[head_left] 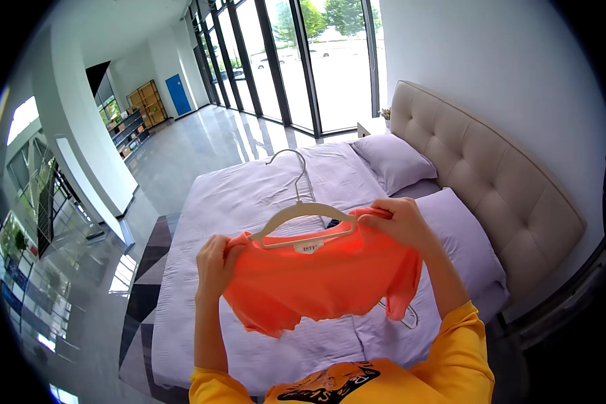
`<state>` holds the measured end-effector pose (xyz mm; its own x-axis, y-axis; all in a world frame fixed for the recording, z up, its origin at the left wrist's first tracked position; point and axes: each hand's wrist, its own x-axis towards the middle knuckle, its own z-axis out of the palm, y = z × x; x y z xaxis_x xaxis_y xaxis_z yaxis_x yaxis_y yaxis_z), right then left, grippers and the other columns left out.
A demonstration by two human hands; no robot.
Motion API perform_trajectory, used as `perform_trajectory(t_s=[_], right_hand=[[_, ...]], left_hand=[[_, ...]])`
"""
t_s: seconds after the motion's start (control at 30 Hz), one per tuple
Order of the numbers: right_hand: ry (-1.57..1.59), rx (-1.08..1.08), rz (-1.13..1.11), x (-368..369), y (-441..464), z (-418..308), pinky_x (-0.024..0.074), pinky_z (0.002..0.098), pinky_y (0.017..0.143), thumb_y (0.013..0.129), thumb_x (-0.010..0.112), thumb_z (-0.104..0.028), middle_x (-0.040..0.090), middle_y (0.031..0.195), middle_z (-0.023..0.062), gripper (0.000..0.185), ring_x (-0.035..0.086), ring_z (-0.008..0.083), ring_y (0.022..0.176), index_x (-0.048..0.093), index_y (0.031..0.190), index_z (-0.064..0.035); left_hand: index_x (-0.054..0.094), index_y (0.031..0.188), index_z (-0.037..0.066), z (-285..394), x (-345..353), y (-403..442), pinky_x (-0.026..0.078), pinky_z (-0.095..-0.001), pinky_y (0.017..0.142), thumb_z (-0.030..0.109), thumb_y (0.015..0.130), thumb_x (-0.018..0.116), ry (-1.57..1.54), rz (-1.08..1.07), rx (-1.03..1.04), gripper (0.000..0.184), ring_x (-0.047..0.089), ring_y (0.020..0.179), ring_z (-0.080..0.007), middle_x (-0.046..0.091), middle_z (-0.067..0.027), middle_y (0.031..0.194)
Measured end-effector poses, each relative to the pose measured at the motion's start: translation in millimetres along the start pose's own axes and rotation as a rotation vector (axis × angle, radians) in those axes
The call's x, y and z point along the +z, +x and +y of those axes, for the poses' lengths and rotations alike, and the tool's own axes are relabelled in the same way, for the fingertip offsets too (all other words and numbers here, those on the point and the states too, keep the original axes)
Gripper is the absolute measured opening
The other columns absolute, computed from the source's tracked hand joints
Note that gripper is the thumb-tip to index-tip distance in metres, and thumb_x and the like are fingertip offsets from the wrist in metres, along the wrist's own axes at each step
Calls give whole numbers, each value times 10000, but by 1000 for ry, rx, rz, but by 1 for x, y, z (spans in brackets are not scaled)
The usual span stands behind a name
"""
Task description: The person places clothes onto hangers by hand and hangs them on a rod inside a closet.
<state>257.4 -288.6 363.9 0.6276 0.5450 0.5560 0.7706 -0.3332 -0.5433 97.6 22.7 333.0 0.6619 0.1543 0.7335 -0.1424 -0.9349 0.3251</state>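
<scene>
An orange top (316, 283) with a white neck label hangs in front of me above the bed, on a pale hanger (303, 210) with a metal hook. The hanger sits in the neckline, its hook pointing up. My left hand (215, 264) is closed on the cloth at the left shoulder. At the right shoulder my right hand (397, 222) pinches the fabric near the hanger's end. Behind the top, part of a second hanger (408, 316) shows on the bedding. A small dark item behind the hanger is mostly hidden.
The bed (215, 195) has lilac bedding, two pillows (394, 161) and a tufted beige headboard (478, 168). A nightstand (372, 128) with a plant stands beyond it. A patterned rug (148, 289) lies at the left. Tall windows (296, 60) and a white pillar (87, 121) stand farther off.
</scene>
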Motion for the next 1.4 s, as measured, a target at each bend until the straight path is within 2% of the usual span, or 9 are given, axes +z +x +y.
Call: perform_trajectory(t_s=[0.07, 0.27, 0.3, 0.53, 0.63, 0.7, 0.8, 1.2, 1.4], right_hand=[[176, 111, -171, -9, -1, 12, 416, 228, 612, 816, 579, -278, 577, 729, 49, 309, 500, 89, 666, 575, 934, 7], [626, 414, -153, 4, -17, 59, 406, 230, 674, 859, 526, -320, 530, 776, 15, 322, 485, 88, 745, 552, 957, -15], [379, 118, -39, 12, -23, 62, 412, 253, 688, 871, 513, -251, 526, 834, 60, 269, 500, 128, 772, 522, 1008, -20], [62, -240, 489, 27, -20, 45, 416, 282, 727, 852, 522, -153, 540, 841, 117, 179, 524, 195, 759, 525, 974, -22], [278, 103, 404, 14, -15, 41, 405, 241, 690, 855, 513, -154, 555, 750, 49, 145, 510, 130, 704, 554, 888, -19], [855, 340, 184, 3, -6, 41, 374, 193, 640, 854, 490, -165, 542, 694, -27, 173, 477, 58, 675, 581, 841, -18], [751, 390, 12, -2, -3, 52, 350, 174, 620, 853, 465, -182, 525, 722, -59, 206, 449, 17, 690, 591, 850, -19], [801, 92, 131, -16, -1, 48, 395, 231, 776, 846, 525, -130, 592, 984, 57, 166, 519, 87, 856, 614, 876, 7], [698, 175, -148, -23, -7, 41, 416, 209, 731, 833, 564, -127, 591, 917, 16, 167, 523, 67, 813, 600, 902, 20]], left_hand=[[508, 697, 30, -5, -3, 1, 375, -353, 511, 88, 707, 629, 7, 73, 24, 134, 482, 567, -286, 500, -109, 647], [497, 710, 29, -23, -8, -1, 370, -343, 521, 67, 727, 595, 6, 130, -41, 107, 478, 577, -274, 484, -107, 653], [497, 710, 29, -24, -8, 0, 370, -343, 521, 67, 727, 595, 8, 133, -38, 107, 478, 577, -274, 484, -107, 653], [486, 713, 25, -30, -13, 0, 360, -324, 521, 52, 736, 577, -1, 142, -91, 98, 451, 569, -237, 459, -92, 645], [477, 724, 26, -29, -16, -1, 358, -318, 529, 42, 737, 568, 2, 158, -49, 93, 442, 584, -229, 446, -87, 657], [471, 730, 27, -26, -17, -1, 357, -316, 533, 35, 737, 563, 1, 174, -23, 92, 439, 593, -227, 441, -85, 667], [465, 742, 33, -21, -17, 1, 358, -312, 542, 28, 737, 562, -17, 200, -31, 98, 442, 611, -228, 441, -82, 687], [463, 752, 33, -25, -11, -1, 373, -313, 568, 28, 740, 576, -56, 238, -72, 114, 445, 618, -237, 434, -88, 688], [463, 750, 32, -25, -14, -1, 380, -316, 569, 29, 732, 580, -76, 281, -77, 118, 458, 625, -241, 455, -87, 699]])
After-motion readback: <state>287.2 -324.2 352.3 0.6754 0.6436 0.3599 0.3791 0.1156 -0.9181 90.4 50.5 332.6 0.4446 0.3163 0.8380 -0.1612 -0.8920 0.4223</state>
